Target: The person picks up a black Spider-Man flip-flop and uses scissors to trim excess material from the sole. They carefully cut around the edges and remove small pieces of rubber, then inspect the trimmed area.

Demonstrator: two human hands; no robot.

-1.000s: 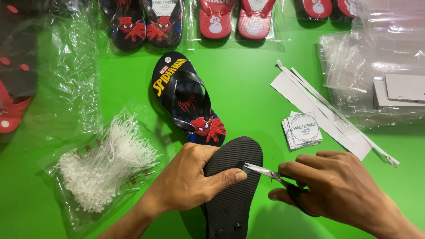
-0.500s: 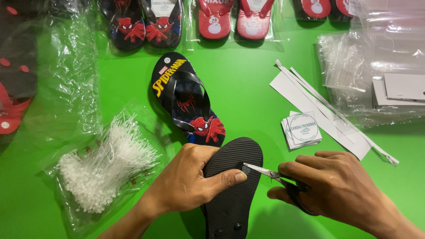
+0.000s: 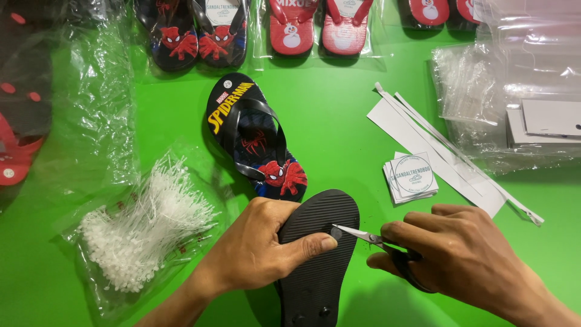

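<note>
My left hand (image 3: 260, 248) grips a black flip-flop (image 3: 318, 266) turned sole-up, thumb pressed on the sole near its toe end. My right hand (image 3: 454, 260) holds small scissors (image 3: 363, 236), their tips touching the sole by a small plug next to my thumb. Just beyond lies the matching black and blue flip-flop (image 3: 254, 136), upright, with a red cartoon figure and a yellow logo.
A clear bag of white plastic tag pins (image 3: 142, 227) lies to the left. Round-printed paper tags (image 3: 410, 177) and white paper strips (image 3: 436, 148) lie right. Clear bags (image 3: 514, 91) are stacked far right. Packed flip-flop pairs (image 3: 254, 30) line the far edge.
The scissor tips have edged slightly closer to the plug on the sole. Both hands and the flip-flop otherwise stay where they were.
</note>
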